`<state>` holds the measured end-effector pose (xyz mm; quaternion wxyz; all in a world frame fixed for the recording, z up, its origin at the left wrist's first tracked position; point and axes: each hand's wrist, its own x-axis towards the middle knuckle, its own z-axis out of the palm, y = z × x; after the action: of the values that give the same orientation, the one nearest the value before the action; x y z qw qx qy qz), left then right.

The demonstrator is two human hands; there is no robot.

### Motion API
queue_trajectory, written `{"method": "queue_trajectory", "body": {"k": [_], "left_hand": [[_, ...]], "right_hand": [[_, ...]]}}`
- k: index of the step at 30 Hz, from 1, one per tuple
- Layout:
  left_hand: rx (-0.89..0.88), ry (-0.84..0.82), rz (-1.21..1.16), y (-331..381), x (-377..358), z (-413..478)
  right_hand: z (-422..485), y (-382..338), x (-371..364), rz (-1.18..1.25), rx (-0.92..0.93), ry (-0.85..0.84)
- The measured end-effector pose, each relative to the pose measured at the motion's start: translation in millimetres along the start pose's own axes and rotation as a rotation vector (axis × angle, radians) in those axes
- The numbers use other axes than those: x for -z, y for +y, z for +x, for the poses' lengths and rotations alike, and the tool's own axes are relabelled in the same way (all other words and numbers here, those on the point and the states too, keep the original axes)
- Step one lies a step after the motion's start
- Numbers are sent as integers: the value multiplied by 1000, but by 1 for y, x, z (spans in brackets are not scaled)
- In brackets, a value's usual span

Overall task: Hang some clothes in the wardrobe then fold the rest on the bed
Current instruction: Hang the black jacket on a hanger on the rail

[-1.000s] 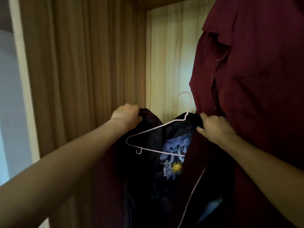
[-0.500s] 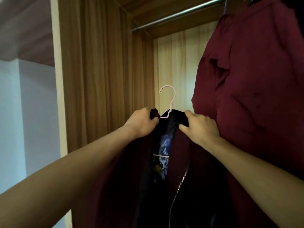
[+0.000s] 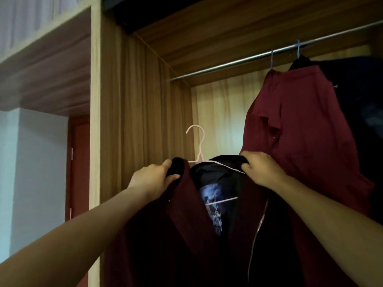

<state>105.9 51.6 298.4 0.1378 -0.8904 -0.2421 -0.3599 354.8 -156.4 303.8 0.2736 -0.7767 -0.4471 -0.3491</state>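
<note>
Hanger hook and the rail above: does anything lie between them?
Nothing. In the head view the stretch from the hook up to the rail is bare, with only the wardrobe panel behind.

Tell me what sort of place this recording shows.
Most likely a bedroom, at an open wooden wardrobe: a metal rail carries a maroon shirt on a hanger, and the left hand and right hand hold a zip-up jacket on a pink hanger below the rail.

Before us, our left hand (image 3: 153, 179) and right hand (image 3: 263, 170) grip the two shoulders of a jacket (image 3: 186, 235) on a hanger (image 3: 200, 150), its hook well below the rail (image 3: 228, 66) inside the wardrobe (image 3: 134, 121). Right of the jacket a shirt (image 3: 300, 131) hangs from that rail, with another garment (image 3: 362, 100) behind it, farther right.
</note>
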Motion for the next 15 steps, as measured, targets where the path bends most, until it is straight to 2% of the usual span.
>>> {"method": "queue_trajectory", "body": {"k": [3, 6, 9, 12, 15], "left_hand": [[6, 37, 62, -2, -2, 4], [-13, 15, 132, 13, -6, 22], [-11, 19, 131, 23, -6, 43], [29, 93, 70, 17, 6, 64], [18, 178, 80, 21, 17, 84]], "right_hand": [[4, 11, 1, -57, -174, 78], [21, -19, 3, -10, -245, 213], [35, -59, 1, 98, -202, 250], [28, -63, -17, 226, -97, 278], [32, -42, -42, 497, -33, 176]]}}
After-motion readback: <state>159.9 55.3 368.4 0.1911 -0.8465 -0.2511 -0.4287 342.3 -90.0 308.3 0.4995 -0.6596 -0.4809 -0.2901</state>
